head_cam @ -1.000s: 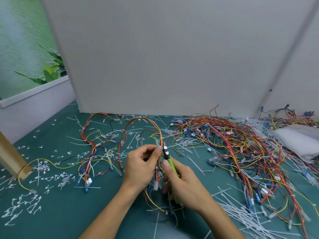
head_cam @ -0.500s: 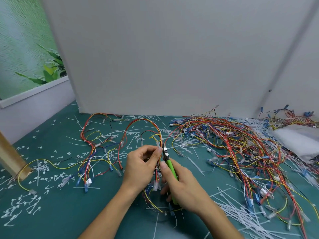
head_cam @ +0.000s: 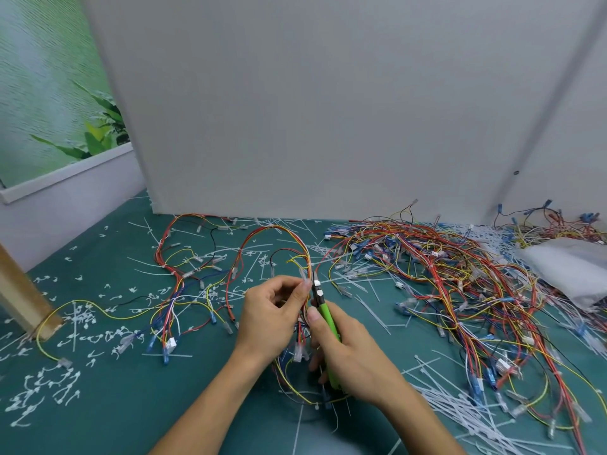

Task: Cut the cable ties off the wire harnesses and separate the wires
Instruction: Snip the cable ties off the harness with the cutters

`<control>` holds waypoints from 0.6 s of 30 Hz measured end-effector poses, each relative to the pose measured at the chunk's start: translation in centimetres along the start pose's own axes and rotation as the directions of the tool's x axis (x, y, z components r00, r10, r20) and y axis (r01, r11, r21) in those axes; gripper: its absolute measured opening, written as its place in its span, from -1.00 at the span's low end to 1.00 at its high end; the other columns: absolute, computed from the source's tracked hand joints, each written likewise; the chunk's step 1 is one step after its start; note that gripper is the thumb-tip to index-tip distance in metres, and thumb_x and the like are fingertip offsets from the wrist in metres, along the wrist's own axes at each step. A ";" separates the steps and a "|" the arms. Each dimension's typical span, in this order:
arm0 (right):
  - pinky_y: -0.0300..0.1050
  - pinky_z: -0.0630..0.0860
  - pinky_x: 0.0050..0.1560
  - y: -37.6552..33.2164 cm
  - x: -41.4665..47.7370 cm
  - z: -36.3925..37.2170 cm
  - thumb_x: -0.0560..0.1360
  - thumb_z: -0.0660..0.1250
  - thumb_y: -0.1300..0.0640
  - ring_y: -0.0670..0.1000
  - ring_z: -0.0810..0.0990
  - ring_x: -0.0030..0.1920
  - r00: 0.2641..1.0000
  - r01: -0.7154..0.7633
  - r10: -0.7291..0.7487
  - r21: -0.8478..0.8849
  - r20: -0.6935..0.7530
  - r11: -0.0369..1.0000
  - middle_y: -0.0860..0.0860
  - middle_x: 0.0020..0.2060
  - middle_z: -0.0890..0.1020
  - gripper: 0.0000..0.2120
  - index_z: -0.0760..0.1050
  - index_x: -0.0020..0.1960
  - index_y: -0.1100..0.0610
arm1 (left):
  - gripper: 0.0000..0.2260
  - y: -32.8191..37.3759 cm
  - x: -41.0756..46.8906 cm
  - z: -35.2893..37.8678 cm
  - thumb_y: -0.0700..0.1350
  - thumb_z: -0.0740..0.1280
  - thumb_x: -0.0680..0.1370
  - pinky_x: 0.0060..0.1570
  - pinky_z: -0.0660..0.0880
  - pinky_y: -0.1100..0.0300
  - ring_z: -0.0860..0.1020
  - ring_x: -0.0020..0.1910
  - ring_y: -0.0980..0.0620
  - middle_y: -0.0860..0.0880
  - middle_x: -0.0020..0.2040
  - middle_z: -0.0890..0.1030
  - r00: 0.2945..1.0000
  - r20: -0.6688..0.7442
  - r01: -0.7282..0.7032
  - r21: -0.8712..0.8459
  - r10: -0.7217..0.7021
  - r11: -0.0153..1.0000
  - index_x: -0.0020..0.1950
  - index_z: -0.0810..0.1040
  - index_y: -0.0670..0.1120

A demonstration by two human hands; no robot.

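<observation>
Progress: partway, on my reading. Left hand (head_cam: 272, 310) pinches a bundle of the wire harness (head_cam: 274, 228) between thumb and forefinger and holds it just above the green mat (head_cam: 115, 405). The harness loops away beyond the fingers and trails back under both wrists. Right hand (head_cam: 348, 359) is wrapped round the green-handled cutter (head_cam: 328, 318), thumb along the handle. The cutter's nose points up at the pinched spot, touching the wires or very nearly. Whether the blades are on a cable tie I cannot tell; too small to make out.

Done, judging by the litter:
- short clipped tie bits (head_cam: 65, 385) are scattered thickly on the mat, out to the left of the left hand
- long white tie strips (head_cam: 460, 412) are heaped beside the right forearm
- a second harness (head_cam: 170, 257) lies spread out beyond and left of the left hand, its wires partly fanned, though a few white ties appear to be on it yet

Left to do:
- the harness in hand, not yet fully freed
- the big tangled pile (head_cam: 443, 274) right of the right hand, where many wires still run in bound bunches with white ties here and there

The pile looks larger than everything loosened so far, so I judge the greater part of the job remains. A crumpled white bag (head_cam: 571, 267) sits past the pile, far from either hand.
</observation>
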State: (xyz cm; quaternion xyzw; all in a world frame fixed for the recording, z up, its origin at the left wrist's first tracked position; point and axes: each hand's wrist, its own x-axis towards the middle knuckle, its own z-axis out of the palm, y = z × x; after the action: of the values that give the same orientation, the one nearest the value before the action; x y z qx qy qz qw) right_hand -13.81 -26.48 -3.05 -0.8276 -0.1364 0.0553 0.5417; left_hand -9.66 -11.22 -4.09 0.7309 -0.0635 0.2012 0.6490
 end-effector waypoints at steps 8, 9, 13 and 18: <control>0.11 0.46 -0.33 -0.1 0.2 -0.5 0.69 0.08 -0.20 0.05 0.42 -0.42 0.998 0.024 -0.027 -0.049 -0.049 0.999 -0.05 -0.44 0.36 -0.67 0.35 -0.14 -0.03 | -0.93 0.0 0.0 0.0 -0.06 0.47 0.53 -0.27 0.53 0.34 0.64 -0.31 0.15 0.05 -0.27 0.70 1.000 -0.003 0.005 -0.004 -0.005 1.000 -0.16 0.68 0.04; 0.10 0.51 -0.33 -0.1 0.1 -0.5 0.67 0.08 -0.23 0.08 0.47 -0.43 0.999 0.010 -0.012 -0.039 -0.032 0.999 -0.03 -0.44 0.40 -0.66 0.36 -0.12 -0.03 | -0.93 0.0 0.0 0.0 -0.06 0.47 0.52 -0.27 0.54 0.32 0.63 -0.31 0.15 0.04 -0.27 0.70 1.000 -0.003 0.009 -0.006 -0.009 1.000 -0.17 0.68 0.04; 0.10 0.58 -0.37 0.0 0.1 -0.4 0.51 0.13 -0.42 0.30 0.66 -0.34 0.996 -0.079 0.077 0.042 0.051 0.996 0.13 -0.33 0.60 -0.51 0.36 -0.03 0.02 | -0.92 -0.1 0.0 0.1 -0.05 0.48 0.52 -0.23 0.58 0.27 0.65 -0.28 0.12 0.03 -0.24 0.71 1.000 0.008 0.031 -0.018 -0.030 0.999 -0.18 0.69 0.08; -0.08 0.47 -0.51 0.2 0.1 -0.8 0.65 0.08 -0.27 0.14 0.53 -0.51 0.998 -0.057 0.055 0.052 0.029 0.997 0.02 -0.49 0.46 -0.58 0.41 0.08 0.09 | -0.91 -0.2 -0.1 0.2 -0.07 0.47 0.52 -0.25 0.57 0.29 0.64 -0.29 0.15 0.04 -0.25 0.71 0.999 0.015 0.044 -0.017 -0.043 0.999 -0.18 0.68 0.07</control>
State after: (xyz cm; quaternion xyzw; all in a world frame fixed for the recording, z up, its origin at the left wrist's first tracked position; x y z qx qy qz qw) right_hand -13.47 -27.21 -2.92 -0.8155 -0.1191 0.0854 0.5599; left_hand -9.61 -11.36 -4.30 0.7279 -0.0541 0.1811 0.6591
